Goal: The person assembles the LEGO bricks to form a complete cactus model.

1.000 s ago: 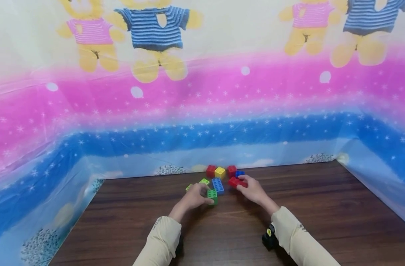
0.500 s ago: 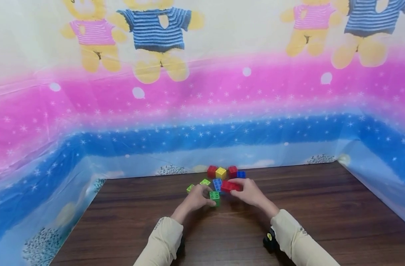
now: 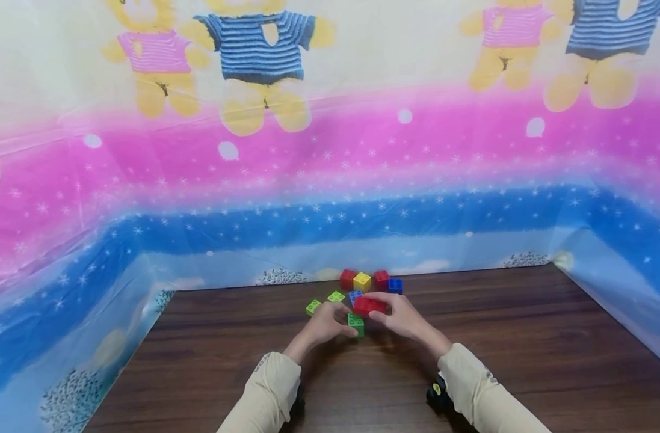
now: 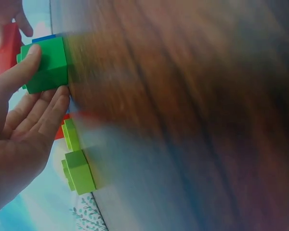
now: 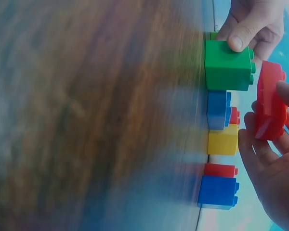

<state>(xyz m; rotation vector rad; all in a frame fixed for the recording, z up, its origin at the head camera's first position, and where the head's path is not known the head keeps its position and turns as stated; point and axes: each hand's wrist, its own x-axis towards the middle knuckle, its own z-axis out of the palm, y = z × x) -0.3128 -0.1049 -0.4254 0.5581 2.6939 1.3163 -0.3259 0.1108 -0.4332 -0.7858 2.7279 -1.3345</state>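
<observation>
My left hand (image 3: 328, 323) holds a green toy brick (image 3: 357, 326) between thumb and fingers, low on the wooden table. In the left wrist view the thumb presses one side of the green brick (image 4: 50, 65) and the fingers lie along another. My right hand (image 3: 402, 314) pinches a long red brick (image 3: 366, 305), lifted above the table. In the right wrist view the red brick (image 5: 269, 101) is close over the studs of the green brick (image 5: 229, 66), with a gap between them. A long light-blue brick (image 3: 354, 296) stands behind, partly hidden by the red one.
Behind the hands are a red brick (image 3: 348, 279), a yellow brick (image 3: 362, 282), another red brick (image 3: 381, 279) and a dark blue brick (image 3: 395, 285). Two lime bricks, one nearer the left (image 3: 313, 307), lie beside my left hand. A printed cloth (image 3: 308, 228) rises at the table's back edge.
My right hand has moved left with the red brick, away from the dark blue brick and close over the green one. My left hand and the green brick have shifted slightly right.
</observation>
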